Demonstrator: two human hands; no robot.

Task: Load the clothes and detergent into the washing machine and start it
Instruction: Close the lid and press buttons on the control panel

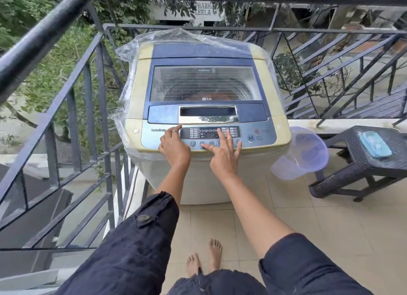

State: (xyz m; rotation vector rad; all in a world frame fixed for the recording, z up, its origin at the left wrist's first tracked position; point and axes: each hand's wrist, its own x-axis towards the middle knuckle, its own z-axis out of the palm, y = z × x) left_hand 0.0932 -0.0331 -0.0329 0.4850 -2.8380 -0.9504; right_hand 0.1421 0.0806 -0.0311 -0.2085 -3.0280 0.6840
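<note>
- At the centre of the frame stands the washing machine (pixel 206 118), a top-loader with a blue and cream top, its lid (pixel 206 83) shut; dark and reddish shapes show dimly through the lid's window, too blurred to name.
- Clear plastic sheeting (pixel 191 37) is draped over the machine's back and left side.
- Along the machine's near edge runs the control panel (pixel 209 136), and both hands are on it.
- The left hand (pixel 174 146) lies on the panel's left part, holding nothing, fingers loosely curled, its forefinger stretched toward the upper left corner of the display.
- The right hand (pixel 222 153) is spread wide and empty, its thumb tip on a round button in the lower row, the other fingers fanned across the display.
- Right of the machine, a translucent lilac jug (pixel 301 153) rests against its side.
- Further right, a dark woven stool (pixel 361 162) carries a light blue pouch (pixel 374 143).
- Black metal railings (pixel 66 96) enclose the tiled floor (pixel 319 217) of the balcony.
</note>
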